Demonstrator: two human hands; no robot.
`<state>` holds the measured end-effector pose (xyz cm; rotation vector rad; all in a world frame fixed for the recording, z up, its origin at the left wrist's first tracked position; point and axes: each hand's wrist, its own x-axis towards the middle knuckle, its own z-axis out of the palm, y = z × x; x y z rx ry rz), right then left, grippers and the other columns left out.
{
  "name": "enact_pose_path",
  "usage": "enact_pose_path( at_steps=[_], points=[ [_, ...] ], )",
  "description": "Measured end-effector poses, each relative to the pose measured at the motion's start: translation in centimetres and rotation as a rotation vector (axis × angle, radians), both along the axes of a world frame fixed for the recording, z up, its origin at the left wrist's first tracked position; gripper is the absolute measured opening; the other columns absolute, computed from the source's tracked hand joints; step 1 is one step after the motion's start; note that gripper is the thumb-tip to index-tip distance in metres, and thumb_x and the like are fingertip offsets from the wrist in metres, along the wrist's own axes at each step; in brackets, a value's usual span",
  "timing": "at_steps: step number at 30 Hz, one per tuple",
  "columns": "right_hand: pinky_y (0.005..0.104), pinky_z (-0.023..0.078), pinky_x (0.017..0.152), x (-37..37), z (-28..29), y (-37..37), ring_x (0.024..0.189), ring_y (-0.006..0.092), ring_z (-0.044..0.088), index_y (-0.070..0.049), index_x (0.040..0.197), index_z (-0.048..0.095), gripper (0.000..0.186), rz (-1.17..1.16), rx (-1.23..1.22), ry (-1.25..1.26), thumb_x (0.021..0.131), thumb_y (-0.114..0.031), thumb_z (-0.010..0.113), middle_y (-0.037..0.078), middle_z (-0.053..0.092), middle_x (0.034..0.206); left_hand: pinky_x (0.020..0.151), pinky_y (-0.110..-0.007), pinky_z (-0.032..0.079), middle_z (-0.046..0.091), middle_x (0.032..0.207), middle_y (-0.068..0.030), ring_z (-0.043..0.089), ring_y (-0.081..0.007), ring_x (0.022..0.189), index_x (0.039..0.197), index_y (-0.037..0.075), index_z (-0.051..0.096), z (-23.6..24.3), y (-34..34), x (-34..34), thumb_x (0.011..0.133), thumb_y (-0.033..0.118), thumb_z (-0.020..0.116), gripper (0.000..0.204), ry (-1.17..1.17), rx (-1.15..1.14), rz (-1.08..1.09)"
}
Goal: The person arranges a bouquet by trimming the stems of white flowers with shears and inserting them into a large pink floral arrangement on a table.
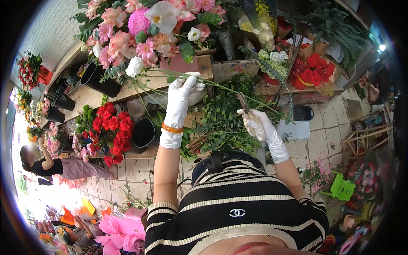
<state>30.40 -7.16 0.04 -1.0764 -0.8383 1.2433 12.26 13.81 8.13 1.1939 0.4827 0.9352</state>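
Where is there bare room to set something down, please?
The tiled floor shows a fairly bare patch between the white panel and the wooden rack. Greenery crowds the area beneath the flower stem, between the left hand and the shears in the right hand.

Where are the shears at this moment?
In the head view, just right of centre, the shears are in the gloved right hand, blades up by the long green stem that the left hand holds.

Before me, a bouquet stands near the worktop's right end, a bucket nearer me, roses past the front edge.
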Motion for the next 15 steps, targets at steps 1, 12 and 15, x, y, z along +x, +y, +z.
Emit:
enact_pose_path(
  at_steps=[1, 12, 15],
  points=[
    [0.0162, 0.038, 0.046, 0.2, 0.0, 0.1, 0.054, 0.0017, 0.047, -0.001, 0.122, 0.054, 0.041, -0.010, -0.020, -0.010, 0.087, -0.019, 0.065, -0.005, 0.051, 0.075, 0.070, -0.026, 0.053, 0.065, 0.088, -0.0064, 0.064, -0.0143, 0.074, 0.104, -0.001, 0.064, -0.5, 0.2, -0.2, 0.091, 0.012, 0.059, 0.019, -0.006, -0.026, -0.013],
    [0.0349, 0.050, 0.073, -6.0, 0.1, 3.3, 0.082, 0.0245, 0.064, -0.009, 0.118, 0.057, 0.057, -0.164, -0.214, -1.117, 0.072, -0.038, 0.074, 0.010, 0.064, 0.093, 0.090, -0.038, 0.046, 0.051, 0.122, -0.0038, 0.052, -0.0218, 0.110, 0.123, 0.011, 0.054, -7.6, -6.3, 1.0, 0.090, 0.034, 0.060, 0.041, -0.053, -0.483, -0.055],
    [0.0351, 0.050, 0.072, -7.6, -0.9, 3.3, 0.078, 0.0251, 0.064, -0.011, 0.121, 0.057, 0.053, -0.054, -0.078, -1.152, 0.076, -0.035, 0.070, 0.009, 0.064, 0.090, 0.064, -0.022, 0.042, 0.058, 0.080, 0.0025, 0.049, -0.0063, 0.066, 0.112, 0.012, 0.061, -9.1, -6.7, 0.6, 0.092, 0.025, 0.058, 0.024, 0.018, -0.450, 0.109]
  ],
)
